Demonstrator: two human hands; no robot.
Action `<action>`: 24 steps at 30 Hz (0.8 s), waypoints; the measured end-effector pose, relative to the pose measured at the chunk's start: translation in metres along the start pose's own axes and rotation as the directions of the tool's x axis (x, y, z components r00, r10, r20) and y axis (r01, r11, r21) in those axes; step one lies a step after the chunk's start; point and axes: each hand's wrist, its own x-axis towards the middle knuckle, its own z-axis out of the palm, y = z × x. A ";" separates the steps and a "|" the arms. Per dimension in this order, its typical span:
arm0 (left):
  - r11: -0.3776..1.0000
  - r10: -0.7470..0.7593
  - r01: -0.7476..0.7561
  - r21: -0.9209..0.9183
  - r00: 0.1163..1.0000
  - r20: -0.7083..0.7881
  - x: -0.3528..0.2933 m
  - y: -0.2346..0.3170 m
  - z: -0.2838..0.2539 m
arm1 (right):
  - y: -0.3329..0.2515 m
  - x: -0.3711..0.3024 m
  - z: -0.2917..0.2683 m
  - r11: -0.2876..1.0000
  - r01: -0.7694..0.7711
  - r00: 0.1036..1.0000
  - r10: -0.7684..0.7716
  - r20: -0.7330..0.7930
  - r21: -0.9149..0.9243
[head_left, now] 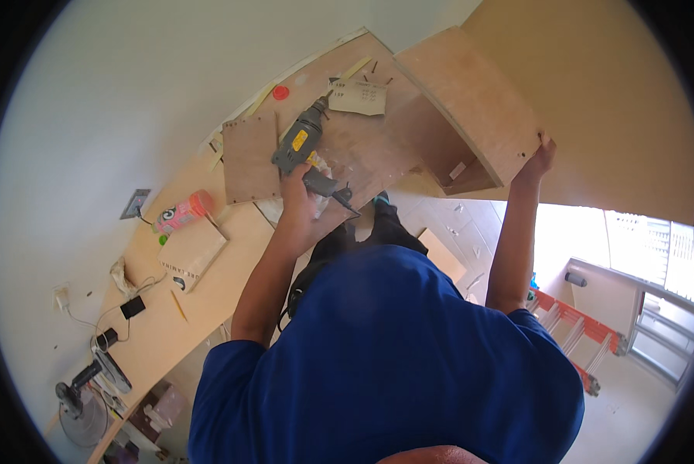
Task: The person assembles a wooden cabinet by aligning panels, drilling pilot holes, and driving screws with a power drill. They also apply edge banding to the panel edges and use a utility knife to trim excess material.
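- Here's my left hand (297,190), wrapped round the grip of the grey drill (299,145), over the bench (355,151).
- The drill's long axis slants away from me toward the bench's far edge, bit near a marked off-white piece (366,99).
- The wooden box (480,91) sits rightward, at the bench's right end, long axis running far-left to near-right.
- My right hand (543,158) is nearer, touching its right edge; gripping or merely steadying, I can't tell.

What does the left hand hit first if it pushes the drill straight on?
Probably the left end of the pale printed piece, right by the tip of the drill. Depth is unclear: the left hand may hold it high enough to pass over.
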 end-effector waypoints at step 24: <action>0.512 0.859 -0.799 0.315 0.472 -0.199 -0.296 0.045 0.010 | 0.215 0.099 0.216 0.963 -0.254 0.589 0.226 0.776 -0.088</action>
